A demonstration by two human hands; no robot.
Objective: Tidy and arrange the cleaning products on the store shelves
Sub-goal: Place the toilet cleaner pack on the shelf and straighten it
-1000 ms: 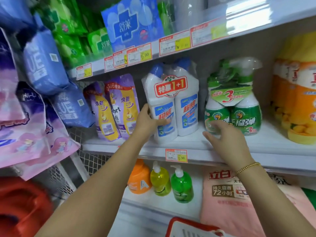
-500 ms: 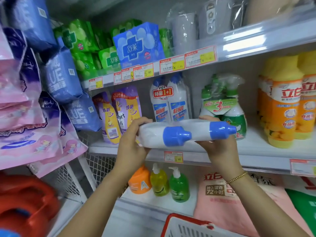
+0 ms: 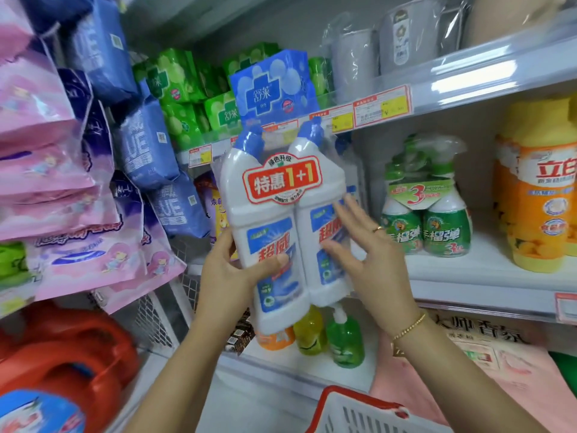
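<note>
Shop aisle, stocked shelves (image 3: pixel 468 278), price tags (image 3: pixel 381 107), red basket (image 3: pixel 346 396)

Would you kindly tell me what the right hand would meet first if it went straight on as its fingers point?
Probably the twin pack that the left hand grips: the right hand points up-left, fingers straight, across its right bottle, perhaps touching it; blur hides contact.

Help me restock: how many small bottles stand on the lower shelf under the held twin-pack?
3: orange bottle left, yellow bottle middle, green bottle right. The twin-pack overlaps them, so more may be hidden.
</note>
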